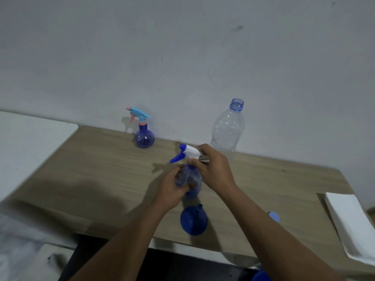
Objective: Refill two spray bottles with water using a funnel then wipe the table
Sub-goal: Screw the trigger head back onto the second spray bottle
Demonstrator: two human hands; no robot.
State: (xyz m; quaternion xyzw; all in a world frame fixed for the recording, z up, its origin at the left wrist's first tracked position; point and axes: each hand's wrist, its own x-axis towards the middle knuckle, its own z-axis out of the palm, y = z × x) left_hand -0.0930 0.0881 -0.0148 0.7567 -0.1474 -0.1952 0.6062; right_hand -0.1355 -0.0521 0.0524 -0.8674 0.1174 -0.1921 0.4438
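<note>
Surface (101,179): wood-grain top, its far edge against a pale wall.
Near spray bottle (189,179): clear blue body, upright, at mid-surface; white spray head (191,151) with blue trigger and nozzle seated on its neck.
Left hand (172,189): fingers wrapped around the bottle body.
Right hand (213,169): fingers closed around the spray head at the neck.
Far spray bottle (144,136): round blue body, light-blue and pink head fitted, upright at the far edge, well apart from both hands.
Funnel (193,220): blue, lying near the front edge, just in front of the held bottle.
Water bottle (228,128): clear, uncapped, upright at the far edge.
Cap (274,216): blue, near the front edge.
Folded cloth (349,222): white, at the right edge.
</note>
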